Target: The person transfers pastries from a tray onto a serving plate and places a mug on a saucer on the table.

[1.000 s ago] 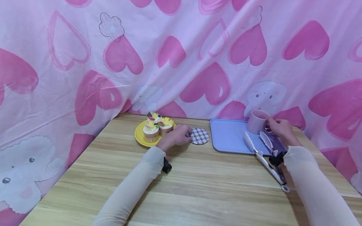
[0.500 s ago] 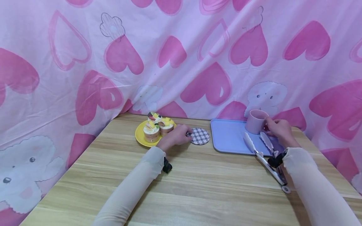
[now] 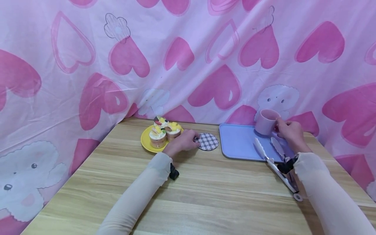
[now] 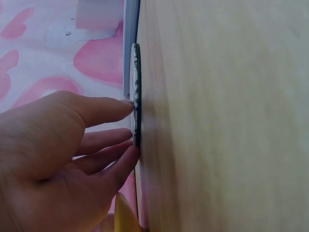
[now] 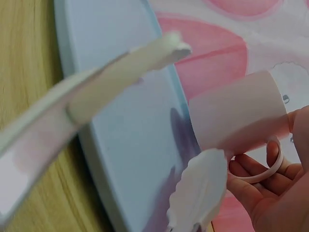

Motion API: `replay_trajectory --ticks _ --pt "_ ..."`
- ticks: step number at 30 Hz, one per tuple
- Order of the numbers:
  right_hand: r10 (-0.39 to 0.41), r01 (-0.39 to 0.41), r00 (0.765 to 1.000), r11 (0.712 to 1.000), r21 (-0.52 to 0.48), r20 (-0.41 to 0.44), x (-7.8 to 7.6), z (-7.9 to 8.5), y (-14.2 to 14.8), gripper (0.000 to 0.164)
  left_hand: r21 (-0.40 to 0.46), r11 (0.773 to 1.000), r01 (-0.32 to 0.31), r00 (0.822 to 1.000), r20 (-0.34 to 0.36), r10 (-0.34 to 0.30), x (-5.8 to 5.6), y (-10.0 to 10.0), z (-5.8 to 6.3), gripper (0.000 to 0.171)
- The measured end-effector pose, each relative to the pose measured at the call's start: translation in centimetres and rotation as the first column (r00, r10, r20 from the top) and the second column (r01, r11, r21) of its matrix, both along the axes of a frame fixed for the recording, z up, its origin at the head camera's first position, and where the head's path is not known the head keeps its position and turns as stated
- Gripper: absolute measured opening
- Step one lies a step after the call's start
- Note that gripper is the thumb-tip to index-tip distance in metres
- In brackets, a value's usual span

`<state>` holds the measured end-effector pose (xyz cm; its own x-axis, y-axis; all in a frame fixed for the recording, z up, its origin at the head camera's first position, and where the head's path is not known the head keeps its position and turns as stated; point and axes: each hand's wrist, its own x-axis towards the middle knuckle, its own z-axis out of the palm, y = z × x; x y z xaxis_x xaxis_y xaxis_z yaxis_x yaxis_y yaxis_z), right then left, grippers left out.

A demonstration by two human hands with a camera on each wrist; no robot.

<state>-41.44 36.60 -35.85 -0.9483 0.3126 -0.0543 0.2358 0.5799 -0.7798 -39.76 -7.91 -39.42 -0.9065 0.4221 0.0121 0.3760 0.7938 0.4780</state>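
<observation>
My left hand [image 3: 185, 141] is at the left edge of a round checked coaster [image 3: 208, 141], which lies on the table. In the left wrist view its thumb and fingertips pinch the rim of that coaster [image 4: 136, 82]. My right hand [image 3: 291, 132] grips a pink mug [image 3: 265, 123] by its handle, above the right part of a blue tray [image 3: 238, 143]. Fingers pass through and around the handle [image 5: 263, 176] in the right wrist view, and the mug leans slightly left. White-tipped metal tongs [image 3: 277, 173] lie partly over the tray's front edge, below my right hand.
A yellow plate [image 3: 146, 143] with several fruit-topped dessert cups [image 3: 158, 139] stands left of my left hand. The wooden table [image 3: 199, 195] runs back to a pink heart-print cloth [image 3: 176, 88] hanging close behind the tray and plate.
The mug has risen a little off the tray and shifted slightly left in my right hand. My left hand stays at the coaster, and the tongs lie as before.
</observation>
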Motion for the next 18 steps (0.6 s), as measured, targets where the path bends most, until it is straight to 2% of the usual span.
replay_trajectory --ticks 8,18 --pt "0.037 -0.04 0.998 0.995 -0.086 -0.042 -0.2 0.9 -1.4 0.092 0.015 1.0 -0.008 1.0 0.027 0.008 0.0 0.0 0.1 0.046" --pt "0.096 -0.104 0.993 0.987 -0.123 -0.069 -0.2 1.5 -3.7 0.088 0.026 1.0 -0.003 1.0 0.026 0.003 -0.1 -0.1 0.0 0.045"
